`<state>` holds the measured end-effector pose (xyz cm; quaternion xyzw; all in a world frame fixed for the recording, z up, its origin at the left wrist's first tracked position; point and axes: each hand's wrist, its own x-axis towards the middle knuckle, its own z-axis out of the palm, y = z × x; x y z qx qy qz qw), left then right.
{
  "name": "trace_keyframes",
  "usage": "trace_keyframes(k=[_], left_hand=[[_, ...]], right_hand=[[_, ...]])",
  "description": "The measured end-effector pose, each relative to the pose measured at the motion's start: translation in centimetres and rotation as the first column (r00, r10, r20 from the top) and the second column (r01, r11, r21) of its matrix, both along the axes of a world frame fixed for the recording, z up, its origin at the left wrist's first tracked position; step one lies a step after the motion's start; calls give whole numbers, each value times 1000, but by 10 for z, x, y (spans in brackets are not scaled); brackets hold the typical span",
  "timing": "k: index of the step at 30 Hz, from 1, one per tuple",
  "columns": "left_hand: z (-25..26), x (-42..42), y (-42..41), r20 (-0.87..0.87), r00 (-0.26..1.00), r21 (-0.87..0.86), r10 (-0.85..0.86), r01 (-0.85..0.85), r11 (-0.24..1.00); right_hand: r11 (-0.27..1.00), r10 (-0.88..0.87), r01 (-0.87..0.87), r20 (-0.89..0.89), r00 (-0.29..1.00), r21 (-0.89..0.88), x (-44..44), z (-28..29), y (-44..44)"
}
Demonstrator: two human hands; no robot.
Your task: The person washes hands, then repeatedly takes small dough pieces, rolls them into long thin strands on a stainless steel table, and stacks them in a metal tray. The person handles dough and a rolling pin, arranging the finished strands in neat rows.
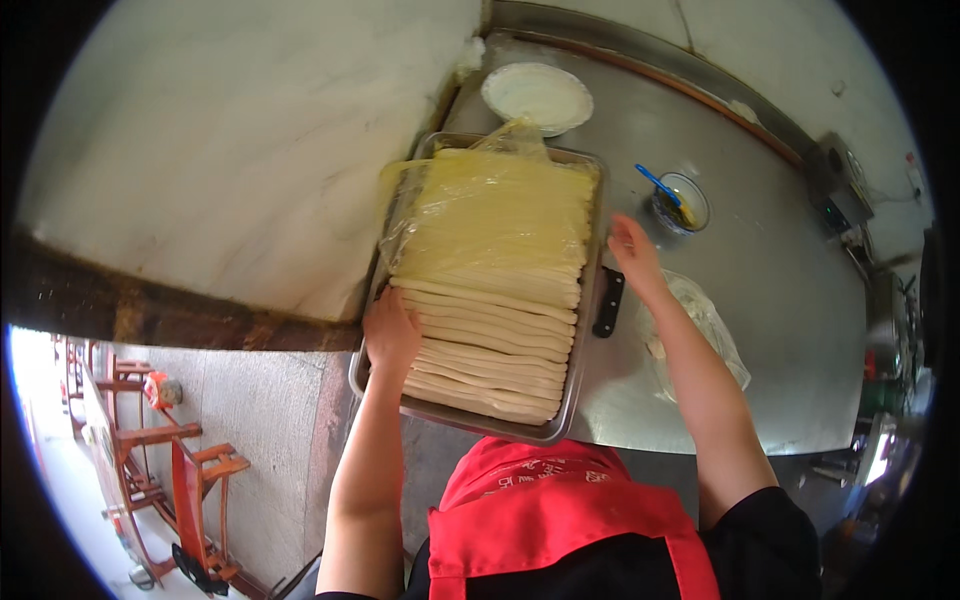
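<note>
A metal tray (pixel 571 409) holds many long dough strips (pixel 487 330) lying side by side. Yellowish plastic film (pixel 495 210) covers the strips in the upper part of the tray; the lower ones are bare. My left hand (pixel 392 330) is at the tray's left edge, by the ends of the strips; whether it grips anything is hidden. To the right of the tray, my right hand (pixel 631 251) is raised with fingers apart, nothing in it. Below it, a black-handled knife (pixel 610 302) lies partly hidden against the tray's right side.
A wide bowl with white contents (pixel 538 97) stands beyond the tray. On the steel table (pixel 787 300) are a small bowl (pixel 694 196) with a blue-handled brush (pixel 654 178) and a clear plastic bag (pixel 701 315). A pale board (pixel 247 150) lies left; wooden chairs (pixel 199 487) stand lower left.
</note>
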<state>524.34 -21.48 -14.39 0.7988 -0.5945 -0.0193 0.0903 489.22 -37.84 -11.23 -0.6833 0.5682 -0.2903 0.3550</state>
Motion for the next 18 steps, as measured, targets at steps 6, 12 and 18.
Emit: trace_keyframes(k=[6,12,18], left_hand=[[8,1,-7,39,999,-21,-23,24,999],[19,-4,-20,3,1000,71,-14,14,997],[23,-34,-19,-24,989,-93,-144,142,986]], right_hand=[[993,-113,117,-575,811,-29,-143,26,84],[965,-183,263,-682,708,14,-173,28,153],[998,-61,34,-521,851,-62,-146,17,156]])
